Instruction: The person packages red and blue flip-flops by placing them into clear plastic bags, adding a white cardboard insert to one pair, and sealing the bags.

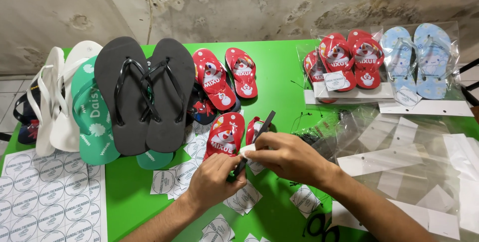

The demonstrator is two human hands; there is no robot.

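Over a bright green counter (279,72), a person's two bare hands meet just below a small red flip-flop (225,134) printed with a cartoon figure. The left hand (214,179) is curled, its fingertips pinched around the lower end of a thin black tool (255,142) that slants up and to the right, past the red flip-flop's partner (253,128), which stands on edge just right of it. The right hand (284,157) is closed too, thumb and forefinger pressing a small white sticker (248,148) against the tool's shaft. Loose round white stickers (175,177) lie scattered on the counter below and left of the red flip-flop, and a full sheet of the same stickers (52,197) sits farther left at the counter's edge. Up and to the left of the red flip-flop lies a large black pair (144,92), overlapping a green pair (92,112), with white ones (60,97) beyond. Directly above it rest two more red flip-flops (227,75). Far to its upper right, bagged red pairs (349,60) and a bagged pale blue pair (419,57) lie by the wall, while empty clear plastic bags (399,157) are heaped to its right.
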